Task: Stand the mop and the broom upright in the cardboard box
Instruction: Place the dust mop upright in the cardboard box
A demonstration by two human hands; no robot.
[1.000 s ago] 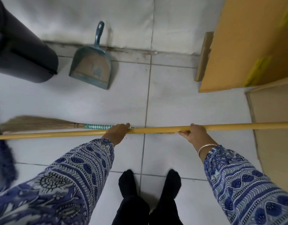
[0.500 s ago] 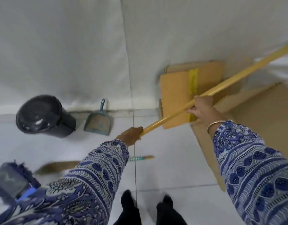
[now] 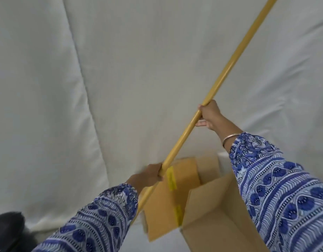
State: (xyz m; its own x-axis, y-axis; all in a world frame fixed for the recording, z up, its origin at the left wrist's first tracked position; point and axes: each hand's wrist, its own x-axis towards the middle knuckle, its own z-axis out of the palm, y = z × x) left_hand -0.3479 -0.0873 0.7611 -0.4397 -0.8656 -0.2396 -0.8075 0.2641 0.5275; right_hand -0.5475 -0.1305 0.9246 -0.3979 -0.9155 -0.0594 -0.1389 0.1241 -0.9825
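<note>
The mop's long yellow handle [image 3: 228, 71] slants steeply from lower left to the top right corner of the view. My left hand [image 3: 146, 176] grips it low down, just left of the cardboard box. My right hand [image 3: 209, 115] grips it higher up, above the box. The mop head is hidden below my left sleeve. The open cardboard box [image 3: 211, 211] stands at lower right, with one flap [image 3: 164, 206] hanging outward on its left and yellow tape on it. The broom is out of sight.
A white cloth-covered wall [image 3: 102, 88] fills the background. The dark round bin [image 3: 8, 226] shows at the bottom left corner on the white floor.
Both hands have raised the mop handle from a shallow slant to a steep one. The view has tilted up, so the broom, the dustpan and the mop head have left the frame.
</note>
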